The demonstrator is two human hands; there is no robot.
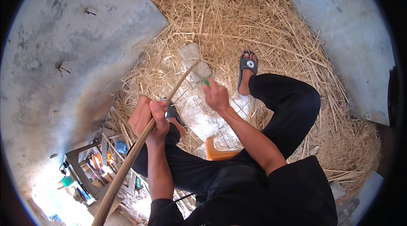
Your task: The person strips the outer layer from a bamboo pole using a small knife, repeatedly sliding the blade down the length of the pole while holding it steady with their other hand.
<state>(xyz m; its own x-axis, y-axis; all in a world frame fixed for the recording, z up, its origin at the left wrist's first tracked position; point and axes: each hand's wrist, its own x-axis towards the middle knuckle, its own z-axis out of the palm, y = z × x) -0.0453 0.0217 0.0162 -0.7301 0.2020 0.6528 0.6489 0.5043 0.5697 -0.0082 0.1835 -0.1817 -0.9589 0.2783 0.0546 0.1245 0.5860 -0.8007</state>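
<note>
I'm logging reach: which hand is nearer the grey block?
Right. The right hand is just this side of the block; the left hand, on the stick, is farther back and left.

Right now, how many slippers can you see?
2. One slipper is on the right foot; the other slipper is on the left foot, partly hidden by the left hand.

Wooden strip (130, 159) cut off at the bottom edge, green object (205, 82) mostly hidden

Straw (241, 18) lies between 2 walls (89, 39). Amid it, a slab (190, 52) sits left of the right sandal (246, 62); a crate (79, 170) stands at the straw's near-left edge.
</note>
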